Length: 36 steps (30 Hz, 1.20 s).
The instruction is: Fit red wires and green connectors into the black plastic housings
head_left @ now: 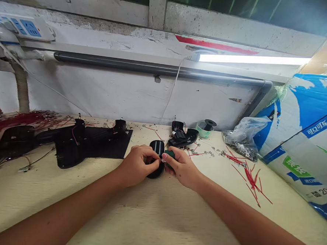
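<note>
A glossy black cylindrical housing [156,147] stands on the table between my two hands, its lower part partly covered by my fingers. My left hand [141,162] is closed against it, thumb and forefinger pinched on a tiny shiny metal piece [163,160] at the front of the housing. From the right, my right hand [183,167] wraps around a dark green handle [170,157], with thumb tip close to the same metal piece. The handle's working end is hidden, so its kind cannot be told.
Black plastic housings [69,146] with wires stand at left, some on a black mat [107,143]. Another black assembly [182,134] and a tape roll [204,130] are behind. Red wires [252,179], a plastic bag of metal parts [246,135] and a blue-white carton [303,146] lie right.
</note>
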### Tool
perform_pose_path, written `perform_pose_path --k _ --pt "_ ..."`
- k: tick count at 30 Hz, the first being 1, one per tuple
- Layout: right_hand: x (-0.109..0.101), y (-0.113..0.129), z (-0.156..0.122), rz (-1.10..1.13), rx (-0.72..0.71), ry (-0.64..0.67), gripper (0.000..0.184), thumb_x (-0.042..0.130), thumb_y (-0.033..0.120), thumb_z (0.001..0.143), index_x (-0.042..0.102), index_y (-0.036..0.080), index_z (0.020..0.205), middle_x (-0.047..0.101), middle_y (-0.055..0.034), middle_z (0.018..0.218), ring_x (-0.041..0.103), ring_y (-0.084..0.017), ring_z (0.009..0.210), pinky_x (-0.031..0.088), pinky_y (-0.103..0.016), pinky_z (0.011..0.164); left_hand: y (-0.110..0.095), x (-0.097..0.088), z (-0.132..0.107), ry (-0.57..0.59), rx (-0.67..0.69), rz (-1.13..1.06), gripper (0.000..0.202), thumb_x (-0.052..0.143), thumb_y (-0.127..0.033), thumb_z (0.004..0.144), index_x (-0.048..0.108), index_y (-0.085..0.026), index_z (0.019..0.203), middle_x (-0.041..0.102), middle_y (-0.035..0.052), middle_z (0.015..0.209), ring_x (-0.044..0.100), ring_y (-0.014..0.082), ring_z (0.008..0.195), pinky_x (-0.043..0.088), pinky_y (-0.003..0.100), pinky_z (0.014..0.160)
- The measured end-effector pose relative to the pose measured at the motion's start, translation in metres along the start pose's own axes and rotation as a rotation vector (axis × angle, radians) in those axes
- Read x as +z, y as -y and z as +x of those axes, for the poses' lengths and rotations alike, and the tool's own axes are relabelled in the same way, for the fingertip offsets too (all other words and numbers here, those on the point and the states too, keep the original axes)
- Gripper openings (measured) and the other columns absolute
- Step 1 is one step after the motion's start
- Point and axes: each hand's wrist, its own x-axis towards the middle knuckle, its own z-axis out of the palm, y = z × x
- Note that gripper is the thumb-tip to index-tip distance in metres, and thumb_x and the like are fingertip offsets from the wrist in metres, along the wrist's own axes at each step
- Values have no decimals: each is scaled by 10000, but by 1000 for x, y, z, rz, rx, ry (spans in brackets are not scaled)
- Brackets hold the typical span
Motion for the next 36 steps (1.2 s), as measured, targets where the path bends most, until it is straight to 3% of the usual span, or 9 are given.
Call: perform_pose_path --k 20,26,30,33,36 --pt "5 9 -1 21 21 -24 444 714 561 792 463 195 761 411 65 554 369 -82 487 245 -209 429 -5 0 1 12 13 -15 170 606 -272 816 740 -222 725 572 -17 650 504 100 693 381 261 707" --pt "8 9 -4 25 -14 -104 424 664 566 839 481 190 773 494 49 564 443 -91 438 368 -229 421 -2 -2 2 -6 -13 -67 177 614 -309 828 743 -218 748 618 -14 703 521 98 715 391 246 713" --pt "3 7 -1 42 -53 -187 416 652 564 842 575 187 1000 581 25 665 504 -108 426 395 -246 407 0 -2 2 -25 -56 -70 198 623 -361 836 745 -218 775 643 -11 738 541 102 729 397 244 714" --pt "0 8 3 69 -136 -302 380 672 515 830 586 189 1005 626 -16 813 594 -129 546 466 -273 490 1 -2 2 -47 -50 -64 214 618 -377 844 739 -216 771 658 -13 754 559 100 746 399 239 723" --pt "-6 21 -1 62 -288 -417 261 676 416 837 617 200 972 590 -6 805 556 -114 597 481 -282 561 2 -3 2 -67 -42 -61 217 623 -377 844 731 -211 756 651 -20 732 544 90 716 393 235 706"
